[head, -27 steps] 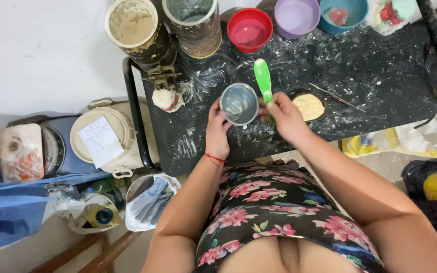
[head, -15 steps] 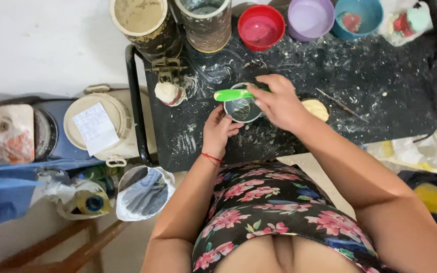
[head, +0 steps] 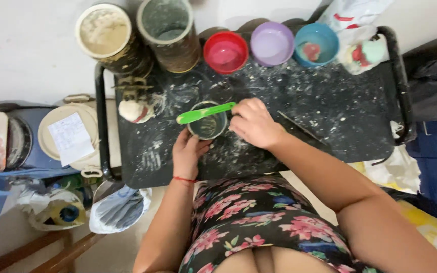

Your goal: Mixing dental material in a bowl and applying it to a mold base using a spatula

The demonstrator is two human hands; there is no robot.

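Change since the earlier frame: green spatula (head: 205, 112) lies flatter across the cup (head: 208, 121), no longer upright; right hand (head: 253, 123) sits lower beside the rim.

Left hand (head: 187, 151): fingers curled around the cup's near side, steadying it on the black table (head: 330, 116).

Right hand: fingers pressed together, pinching the spatula's handle end; the grip itself is hidden under the knuckles.

Cup contents: greyish, hard to make out. Red bowl (head: 225, 52) stands behind, apart.
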